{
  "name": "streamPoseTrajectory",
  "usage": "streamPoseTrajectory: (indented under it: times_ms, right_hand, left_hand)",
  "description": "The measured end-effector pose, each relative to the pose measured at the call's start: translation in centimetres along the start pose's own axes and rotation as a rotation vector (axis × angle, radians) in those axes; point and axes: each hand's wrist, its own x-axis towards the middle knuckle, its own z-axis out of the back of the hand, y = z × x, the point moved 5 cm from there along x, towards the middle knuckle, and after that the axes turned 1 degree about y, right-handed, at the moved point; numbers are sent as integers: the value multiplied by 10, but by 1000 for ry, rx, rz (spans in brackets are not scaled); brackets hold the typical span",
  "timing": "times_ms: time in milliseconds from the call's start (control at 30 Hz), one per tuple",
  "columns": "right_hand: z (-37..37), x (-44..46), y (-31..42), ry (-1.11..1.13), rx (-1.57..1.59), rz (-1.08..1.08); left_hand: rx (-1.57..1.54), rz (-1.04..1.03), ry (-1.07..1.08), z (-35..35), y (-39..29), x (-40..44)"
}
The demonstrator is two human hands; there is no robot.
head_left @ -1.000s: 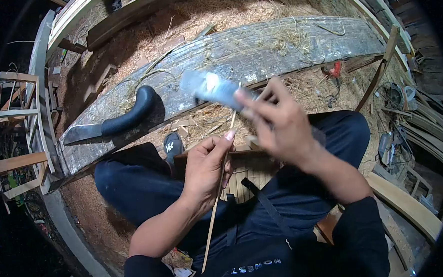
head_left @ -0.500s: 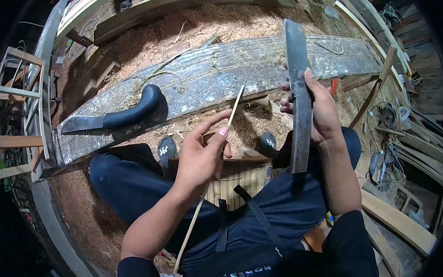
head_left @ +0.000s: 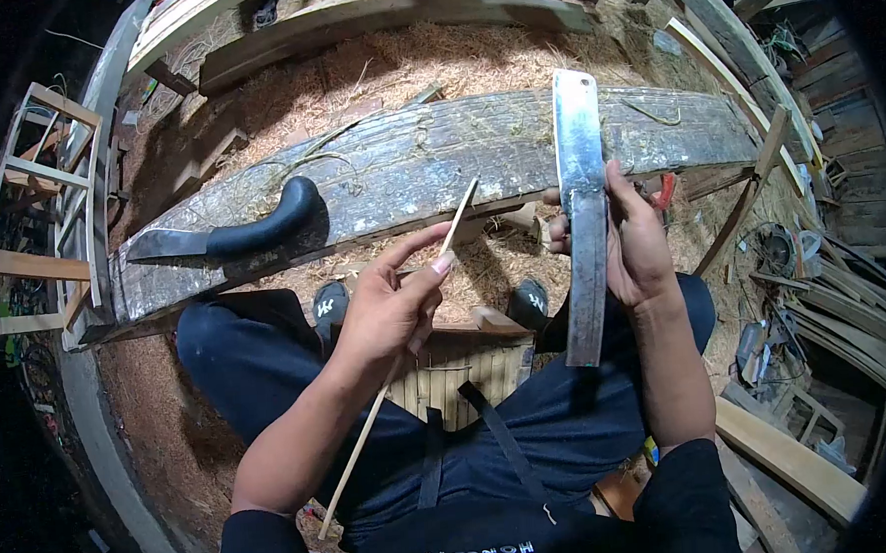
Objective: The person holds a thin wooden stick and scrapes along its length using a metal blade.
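My left hand (head_left: 385,310) pinches a thin pale stick (head_left: 362,443) between thumb and fingers. Its darker, pointed tip rises over the near edge of the plank, and its lower end slants down past my lap. In my right hand (head_left: 644,251) is a cleaver (head_left: 578,134) with a broad shiny blade and a flat grey metal handle. I grip it where blade and handle meet, blade pointing away, apart from the stick. A second knife (head_left: 270,225), with a curved black handle, lies on the left of the weathered plank (head_left: 409,200).
Wood shavings (head_left: 372,60) cover the ground beyond the plank. A slatted piece (head_left: 453,376) sits between my knees. To the left stands a wooden frame (head_left: 42,175); a long board (head_left: 788,459) and stacked strips (head_left: 836,326) lie at right.
The cleaver has turned so its flat side catches the light, and it sits slightly further left and lower. The stick has shifted a little left with my left hand.
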Motion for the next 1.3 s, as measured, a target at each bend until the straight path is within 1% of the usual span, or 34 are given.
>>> streamPoseTrajectory:
  times_ms: [33,100,133,167,233,267,300,367,433,500,533,567,633,667,800,867,967,1033,1100,1233,1300]
  right_hand:
    - [3,1,-2,0,4,1]
    - [3,2,-4,110,2,36]
    - [1,-1,-3,42,-89,37]
    - [0,-3,-6,42,-87,37]
    - [2,-4,-11,-31,-316,-8]
    - [-1,-4,-12,-9,-378,23]
    - [-5,-5,-15,-11,-375,21]
    - [-21,-10,-15,65,-584,185]
    - [-27,-10,-24,55,-610,210]
    - [-40,-15,-26,150,-1023,648]
    - [-44,-18,-29,127,-1072,629]
    - [-47,-20,-30,124,-1069,626]
    - [-56,-26,-31,165,-1131,760]
    - [-58,-26,-31,149,-1144,778]
    - [-59,-24,-32,147,-1128,740]
    - [-61,-23,-31,163,-1162,783]
    - [-65,-23,-28,167,-1205,784]
    - [-65,-22,-27,161,-1199,777]
    - [-64,-20,-26,153,-1192,770]
    - [-65,-17,-25,153,-1190,792]
    - [-65,-19,-28,156,-1196,790]
  left_hand:
    - [-18,-9,21,1,1,1]
    - [-32,-18,41,0,3,2]
    - [-27,-22,20,-1,5,3]
    - [-22,-25,-1,-1,6,2]
    - [-41,-25,17,-2,5,-3]
    - [-62,-25,35,-3,4,-6]
    - [-60,-21,35,-4,4,-8]
    - [-74,-7,27,-4,5,-11]
    - [-102,-7,47,-4,5,-10]
    - [-129,-7,66,-4,7,-10]
    - [-123,1,47,-3,8,-10]
    - [-118,9,28,-3,10,-10]
    - [-128,39,6,-5,11,-11]
    - [-140,66,-16,-6,10,-12]
    - [-207,117,-8,-8,8,-15]
    - [-322,116,35,-8,7,-19]
    - [-326,180,27,-8,6,-24]
    - [-322,184,-3,-9,3,-24]
    - [-385,254,-4,-11,3,-28]
    - [-411,266,-27,-15,1,-28]
    - [-364,291,-51,-17,-3,-30]
